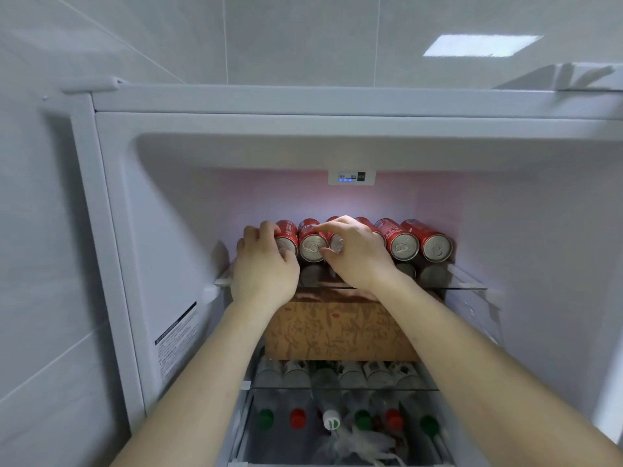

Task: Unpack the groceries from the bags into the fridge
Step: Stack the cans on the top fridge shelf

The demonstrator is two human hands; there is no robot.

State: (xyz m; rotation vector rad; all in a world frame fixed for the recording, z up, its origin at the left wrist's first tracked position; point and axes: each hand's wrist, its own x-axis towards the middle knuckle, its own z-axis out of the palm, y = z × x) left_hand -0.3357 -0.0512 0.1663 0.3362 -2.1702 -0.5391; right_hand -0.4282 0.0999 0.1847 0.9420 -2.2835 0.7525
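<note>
Head view. Fridge (111, 230) open. Landmark: top glass shelf (467, 284).

On shelf: row of red soda cans (403, 242) lying down, tops facing out.

Left hand (264, 271) curls round leftmost can (287, 234). Right hand (357, 254) pinches third can (336, 243) by its end.

Under shelf: brown printed box (337, 328). Below box: bottles (296, 416) lying down, red, green, white caps.

Looks far along. Cans only being lined up. Bags not seen, so leftovers unknown.

Writing on cans, side sticker (177, 345): too blurry to read.

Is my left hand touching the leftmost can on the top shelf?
Touching. The head view shows the left hand with fingers curled over the leftmost red can, covering most of its end, no gap visible.
</note>
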